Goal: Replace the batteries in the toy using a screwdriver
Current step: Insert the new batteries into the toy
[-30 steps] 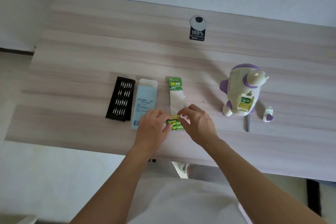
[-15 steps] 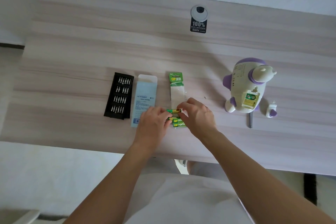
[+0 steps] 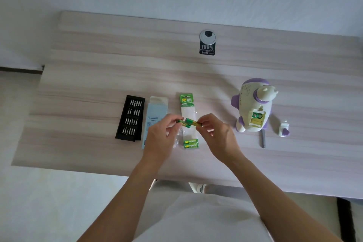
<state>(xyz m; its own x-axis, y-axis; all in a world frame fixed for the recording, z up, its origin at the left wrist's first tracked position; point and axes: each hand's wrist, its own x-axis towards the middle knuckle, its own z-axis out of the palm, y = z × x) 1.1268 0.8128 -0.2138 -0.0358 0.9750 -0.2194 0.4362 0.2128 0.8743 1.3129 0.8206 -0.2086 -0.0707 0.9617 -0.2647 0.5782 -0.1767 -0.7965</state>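
In mid-frame the left hand [image 3: 160,139] pinches one battery [image 3: 181,122] between thumb and curled fingertips. The right hand [image 3: 218,135] pinches a second battery [image 3: 193,122] by its right end, thumb against forefinger, with the other fingers folded in. The two green-and-gold cells overlap at their inner ends, over the pack [image 3: 187,108], which lies flat on the table [image 3: 98,84]. Two more cells [image 3: 191,143] remain at the pack's lower end. At right of centre sits the toy [image 3: 253,100], white and purple, its bay [image 3: 256,120] open with green cell ends showing. Its cover [image 3: 283,129] and the screwdriver [image 3: 263,141] lie just beside it. At left of the hands are a bit case [image 3: 130,118] and a blue box [image 3: 155,116].
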